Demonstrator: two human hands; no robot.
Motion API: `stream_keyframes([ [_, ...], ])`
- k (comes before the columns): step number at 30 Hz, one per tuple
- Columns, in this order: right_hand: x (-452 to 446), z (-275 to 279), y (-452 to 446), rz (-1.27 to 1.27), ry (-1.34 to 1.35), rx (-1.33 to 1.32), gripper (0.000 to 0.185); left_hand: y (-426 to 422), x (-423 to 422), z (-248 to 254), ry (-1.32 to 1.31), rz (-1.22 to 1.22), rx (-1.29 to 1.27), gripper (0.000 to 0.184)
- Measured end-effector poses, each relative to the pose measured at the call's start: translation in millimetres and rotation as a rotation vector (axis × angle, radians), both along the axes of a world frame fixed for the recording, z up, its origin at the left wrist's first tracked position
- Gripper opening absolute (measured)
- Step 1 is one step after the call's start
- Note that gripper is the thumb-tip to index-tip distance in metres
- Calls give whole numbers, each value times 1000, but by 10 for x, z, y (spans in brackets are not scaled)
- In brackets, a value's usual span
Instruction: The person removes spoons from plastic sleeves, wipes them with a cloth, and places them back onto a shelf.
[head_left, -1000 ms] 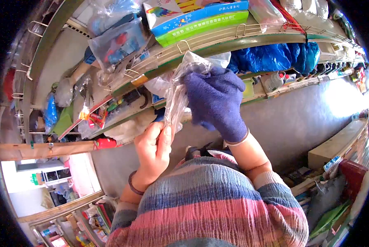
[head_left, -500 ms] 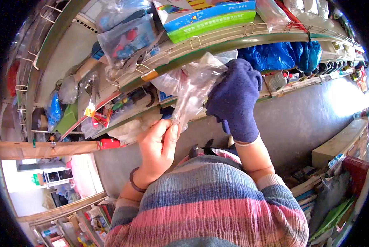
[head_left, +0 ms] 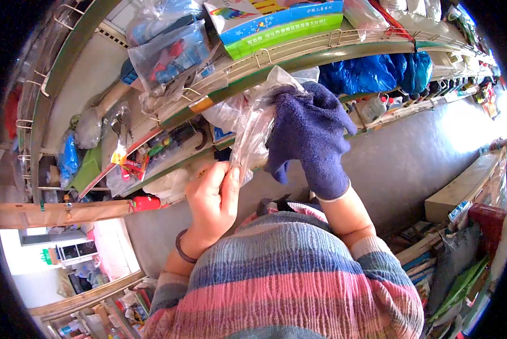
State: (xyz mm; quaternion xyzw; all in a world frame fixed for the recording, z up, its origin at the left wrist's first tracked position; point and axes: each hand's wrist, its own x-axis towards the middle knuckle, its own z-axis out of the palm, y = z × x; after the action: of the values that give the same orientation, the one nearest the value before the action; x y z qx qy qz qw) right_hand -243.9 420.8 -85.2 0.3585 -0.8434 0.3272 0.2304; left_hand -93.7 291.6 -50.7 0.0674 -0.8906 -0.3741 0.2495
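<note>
A crumpled clear plastic bag [head_left: 255, 127] hangs stretched between my two hands, in front of the shelf edge. My bare left hand [head_left: 214, 195] pinches its lower end between thumb and fingers. Over my right hand [head_left: 313, 135] is a loose, dark purple-blue cloth glove, its fingers partly floppy. The gloved fingertips bend round the top of the bag, and the bag's folds partly hide them.
Above stands a shelf rack with a wire rail [head_left: 264, 56], holding a blue and green box [head_left: 281, 28] and bagged goods [head_left: 171, 56]. Blue plastic [head_left: 363, 74] lies on the lower shelf. A red cylinder [head_left: 146, 203] is at the left, a long pale box [head_left: 462, 186] at the right.
The gloved right hand moved right and away from the bag's top, then came back left against it. The glove's fingers now splay more loosely. My left hand keeps its pinch.
</note>
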Motion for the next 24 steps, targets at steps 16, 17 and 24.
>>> stream_keyframes([
  [16, -30, 450, 143, 110, 125, 206, 22, -126, 29, 305, -128, -133, -290, 6],
  [17, -19, 443, 138, 48, 158, 247, 16, -127, 34, 308, -137, -125, -266, 6],
  [24, -36, 256, 158, 176, -374, -393, 12, -111, 53, 366, -187, -95, -209, 7],
])
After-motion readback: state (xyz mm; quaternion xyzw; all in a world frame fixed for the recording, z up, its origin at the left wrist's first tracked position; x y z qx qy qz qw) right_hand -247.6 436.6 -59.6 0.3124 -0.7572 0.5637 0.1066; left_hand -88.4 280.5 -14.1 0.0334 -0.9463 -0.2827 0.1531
